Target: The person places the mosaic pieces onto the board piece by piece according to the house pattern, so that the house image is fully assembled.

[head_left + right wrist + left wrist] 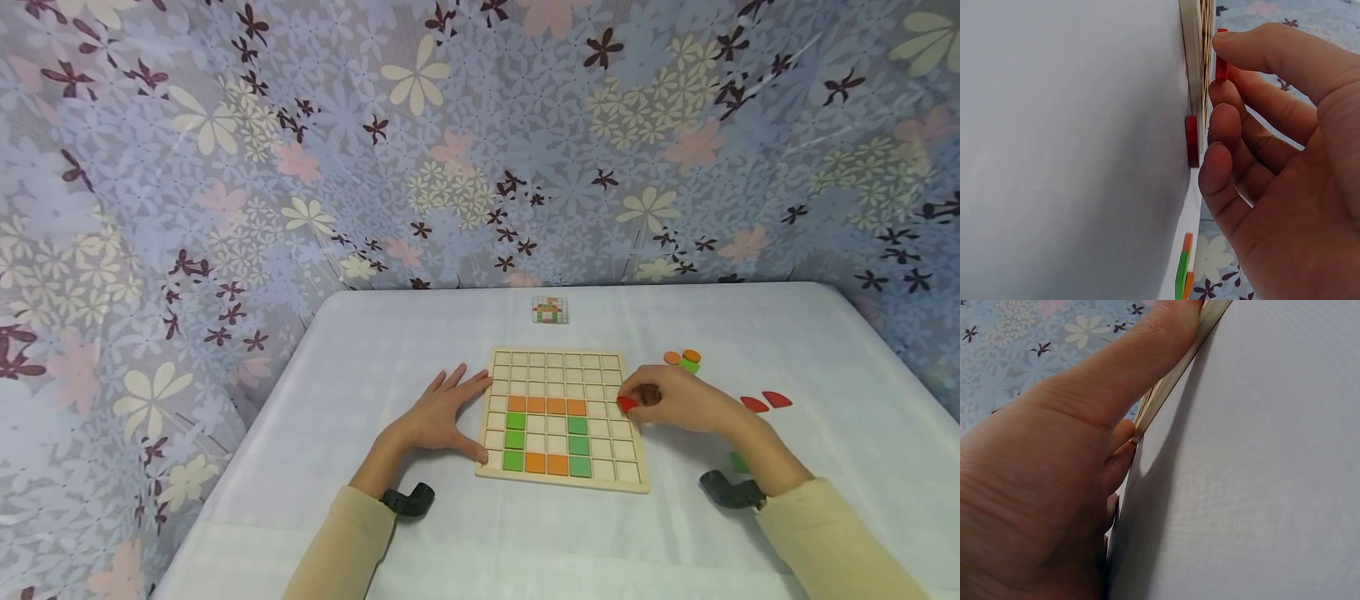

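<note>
A wooden grid board (562, 481) lies on the white table. In it sit a row of orange square tiles (536, 405), a light green column (515, 421) at left, a darker green column (579, 446) at right and two orange tiles at the bottom. My left hand (441, 418) is spread, thumb and fingertips touching the board's left edge. Over the board's right edge my right hand (686, 398) pinches a small red piece (1222, 56) between thumb and finger. Another red piece (1192, 140) rests beside the board in the right wrist view; the head view does not plainly show it.
A small pattern card (551, 310) lies behind the board. Orange round pieces (672, 357) and a green piece (689, 367) are at back right. Two red curved-edge pieces (777, 399) lie right of my hand. A green piece (738, 462) is partly hidden by the right forearm.
</note>
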Demonstrator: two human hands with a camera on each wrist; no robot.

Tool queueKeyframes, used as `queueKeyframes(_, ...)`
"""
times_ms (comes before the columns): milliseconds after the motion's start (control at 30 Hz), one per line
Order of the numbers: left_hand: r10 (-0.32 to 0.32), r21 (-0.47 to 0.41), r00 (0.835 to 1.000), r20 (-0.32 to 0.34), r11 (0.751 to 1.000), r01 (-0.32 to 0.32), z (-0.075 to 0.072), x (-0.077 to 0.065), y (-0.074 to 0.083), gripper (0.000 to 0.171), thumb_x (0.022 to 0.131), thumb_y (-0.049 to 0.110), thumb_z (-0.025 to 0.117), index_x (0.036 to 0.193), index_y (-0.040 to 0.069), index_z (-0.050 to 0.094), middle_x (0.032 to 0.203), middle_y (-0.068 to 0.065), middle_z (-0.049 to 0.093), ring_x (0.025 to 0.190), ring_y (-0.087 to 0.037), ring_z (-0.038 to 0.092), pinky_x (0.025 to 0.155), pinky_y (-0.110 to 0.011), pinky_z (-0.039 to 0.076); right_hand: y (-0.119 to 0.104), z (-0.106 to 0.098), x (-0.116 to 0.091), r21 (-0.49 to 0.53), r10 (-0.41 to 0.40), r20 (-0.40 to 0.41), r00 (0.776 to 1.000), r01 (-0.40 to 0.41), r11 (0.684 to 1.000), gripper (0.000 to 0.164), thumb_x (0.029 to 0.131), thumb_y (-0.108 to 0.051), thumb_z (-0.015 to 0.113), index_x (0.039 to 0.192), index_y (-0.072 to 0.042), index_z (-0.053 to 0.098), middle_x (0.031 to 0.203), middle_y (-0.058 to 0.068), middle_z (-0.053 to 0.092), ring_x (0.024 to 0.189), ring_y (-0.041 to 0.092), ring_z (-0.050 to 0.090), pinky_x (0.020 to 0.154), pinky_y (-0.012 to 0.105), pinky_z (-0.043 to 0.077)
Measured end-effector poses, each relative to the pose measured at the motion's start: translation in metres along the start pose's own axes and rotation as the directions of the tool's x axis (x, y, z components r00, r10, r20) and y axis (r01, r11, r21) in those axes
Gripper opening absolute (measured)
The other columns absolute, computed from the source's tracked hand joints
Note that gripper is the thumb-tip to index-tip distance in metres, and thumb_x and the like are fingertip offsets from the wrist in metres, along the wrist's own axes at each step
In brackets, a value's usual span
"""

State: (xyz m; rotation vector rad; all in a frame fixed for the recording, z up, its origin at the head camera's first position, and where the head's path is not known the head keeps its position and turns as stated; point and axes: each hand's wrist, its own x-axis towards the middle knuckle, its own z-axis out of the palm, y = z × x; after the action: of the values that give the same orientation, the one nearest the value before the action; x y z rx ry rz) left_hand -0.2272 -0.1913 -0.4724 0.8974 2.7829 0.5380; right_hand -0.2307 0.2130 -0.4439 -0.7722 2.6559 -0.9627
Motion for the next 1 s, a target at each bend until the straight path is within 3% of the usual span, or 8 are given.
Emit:
queueKeyframes(667, -0.016, 0.008, 1.0, 0.007, 1.0, 0.016, 0.0, 0.002, 0.0, 0.123, 0.054, 0.082, 0.069, 0.154, 0.028, 0.024, 0.158, 0.015, 0.015, 0.146, -0.02, 0.0, 0.115, -0.04, -0.004, -0.012, 0.016, 0.022, -0.023, -0.046, 0.052, 0.998, 0.048, 0.999, 0.02, 0.083, -0.021, 0.077, 0.101, -0.018, 0.07, 0.084, -0.005, 0.057, 0.076, 0.015, 0.051, 0.064, 0.027, 0.046)
queueKeyframes(1000, -0.003, 0.005, 1.0, 0.004, 1.0, 0.003, -0.001, 0.001, 0.0, 0.123, 0.055, 0.081, 0.07, 0.154, 0.025, 0.025, 0.158, 0.013, 0.016, 0.146, -0.024, 0.002, 0.116, -0.044, -0.002, -0.016, 0.02, 0.027, -0.021, -0.089, 0.059, 0.994, 0.091, 0.996, 0.02, 0.083, -0.02, 0.077, 0.103, -0.017, 0.071, 0.087, -0.006, 0.06, 0.077, 0.014, 0.052, 0.065, 0.026, 0.047)
